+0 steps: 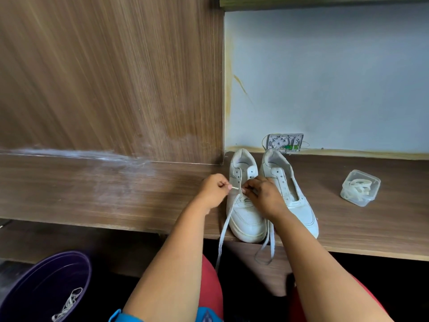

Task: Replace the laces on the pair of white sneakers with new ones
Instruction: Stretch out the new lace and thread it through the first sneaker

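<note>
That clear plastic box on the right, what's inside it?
The clear plastic box holds a loose coil of white laces. It has no lid on; how many laces cannot be told.

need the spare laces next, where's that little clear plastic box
In the head view the clear plastic box sits on the wooden shelf at the right, apart from the right sneaker, with white laces coiled inside.

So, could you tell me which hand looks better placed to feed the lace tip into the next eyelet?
Probably the left hand: it pinches the lace tip beside the left sneaker, while the right hand holds the lace farther along.
</note>
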A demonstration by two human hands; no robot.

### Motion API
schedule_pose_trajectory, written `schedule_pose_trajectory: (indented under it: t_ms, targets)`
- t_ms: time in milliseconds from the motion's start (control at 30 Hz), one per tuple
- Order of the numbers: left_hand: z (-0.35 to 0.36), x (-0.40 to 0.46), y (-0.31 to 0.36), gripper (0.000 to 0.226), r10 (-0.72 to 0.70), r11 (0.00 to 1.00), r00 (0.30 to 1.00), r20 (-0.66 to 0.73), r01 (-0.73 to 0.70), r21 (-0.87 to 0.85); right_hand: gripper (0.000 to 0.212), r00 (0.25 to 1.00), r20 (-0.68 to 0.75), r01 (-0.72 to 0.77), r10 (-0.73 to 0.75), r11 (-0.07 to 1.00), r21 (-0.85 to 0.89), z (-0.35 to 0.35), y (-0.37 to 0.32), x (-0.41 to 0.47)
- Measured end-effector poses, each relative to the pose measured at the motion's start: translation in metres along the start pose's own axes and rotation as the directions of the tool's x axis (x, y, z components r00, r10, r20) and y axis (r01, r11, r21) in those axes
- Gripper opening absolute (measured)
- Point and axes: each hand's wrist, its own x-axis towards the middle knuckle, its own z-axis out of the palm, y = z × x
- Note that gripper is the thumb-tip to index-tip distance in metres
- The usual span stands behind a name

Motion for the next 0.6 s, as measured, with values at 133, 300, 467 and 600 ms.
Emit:
schedule_pose_trajectory:
  t_ms: [133,300,467,600]
  targets:
    - [-0.052,0.005,-0.022,0.015,-0.276,0.935,0.961,0.005,0.267,0.235,0.011,1.0,0.02,0.005,-0.004,0.999,-0.039,0.001,0.003,0.001]
    - [-0.017,-0.01,0.01,0.03,-0.014,0.936,0.996,0.09,-0.019,0.352,0.018,0.997,0.082,0.012,0.001,0.988,-0.157,0.005,0.005,0.005]
    - [0.004,-0.005,0.017,0.009,0.128,0.923,0.985,0.116,-0.161,0.349,0.018,0.998,0.068,0.015,-0.006,0.99,-0.142,0.005,0.004,0.003]
    - [-0.045,-0.005,-0.002,0.012,-0.007,0.914,0.991,-0.134,0.061,0.401,0.019,0.996,0.082,-0.007,0.017,0.992,-0.127,0.003,0.002,0.003]
